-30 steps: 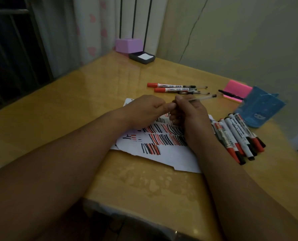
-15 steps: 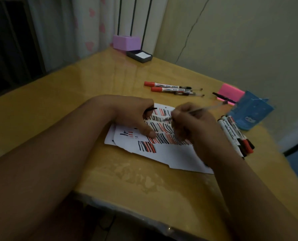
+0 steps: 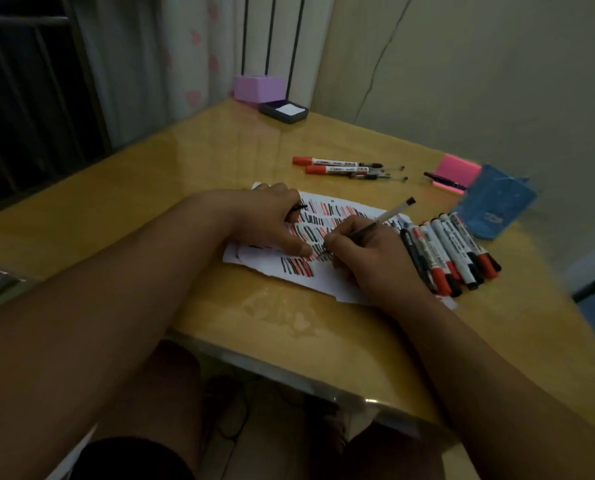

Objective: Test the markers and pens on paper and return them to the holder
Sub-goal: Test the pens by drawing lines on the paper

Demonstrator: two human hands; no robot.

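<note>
A white sheet of paper (image 3: 324, 277) covered in red and black strokes lies on the yellow table (image 3: 185, 168). My right hand (image 3: 369, 254) grips a clear thin pen (image 3: 391, 213) with its tip down on the paper. My left hand (image 3: 272, 220) presses the paper flat and holds a small black pen cap (image 3: 299, 207) between its fingers. Several white markers with red and black caps (image 3: 452, 251) lie in a row right of the paper. Two red-capped markers and thin pens (image 3: 341, 167) lie further back. The blue holder (image 3: 497, 202) lies on its side at the right.
A pink sticky-note pad (image 3: 457, 169) with a black pen (image 3: 445, 180) on it sits beside the holder. A purple box (image 3: 258, 88) and a dark tray (image 3: 284, 111) stand at the far corner by the curtain. The table's near edge runs above my knees.
My hands were together pulling the cap off the pen. Since then the left hand has dropped onto the paper with the cap, and the right has brought the pen tip down to the sheet.
</note>
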